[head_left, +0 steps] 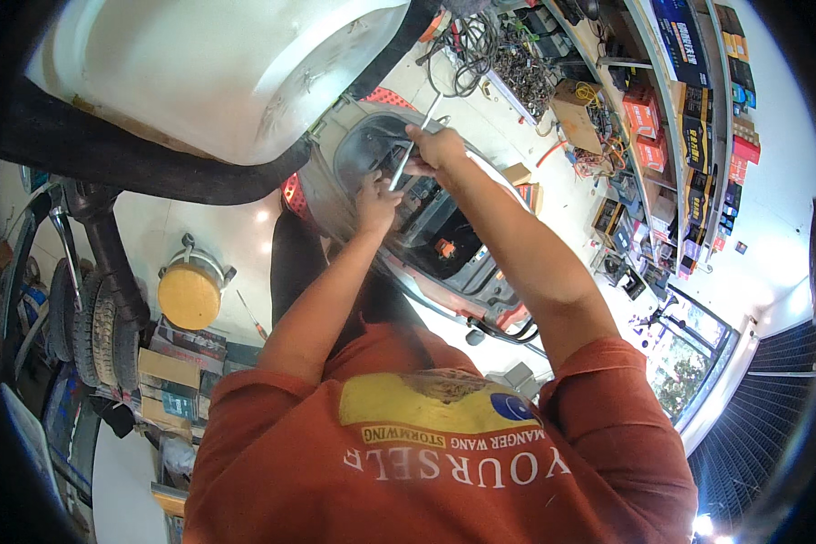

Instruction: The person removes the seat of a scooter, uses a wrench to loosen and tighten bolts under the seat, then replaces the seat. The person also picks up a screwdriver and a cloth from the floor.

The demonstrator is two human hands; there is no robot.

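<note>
Hands over open scooter compartment [444, 236]. Right hand [437, 150] clenched around metal wrench [414, 145], which slants down into the compartment. Left hand [376, 201] just beside it at the rim; its grip cannot be told. Yellow stool [189, 295] well apart.

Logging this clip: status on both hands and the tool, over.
Right hand shut on metal wrench. Left hand down at open scooter compartment, grip unclear. White body panel overhangs at upper left.

One head-worn fisheye view looks steeply down, close over the person's chest.
</note>
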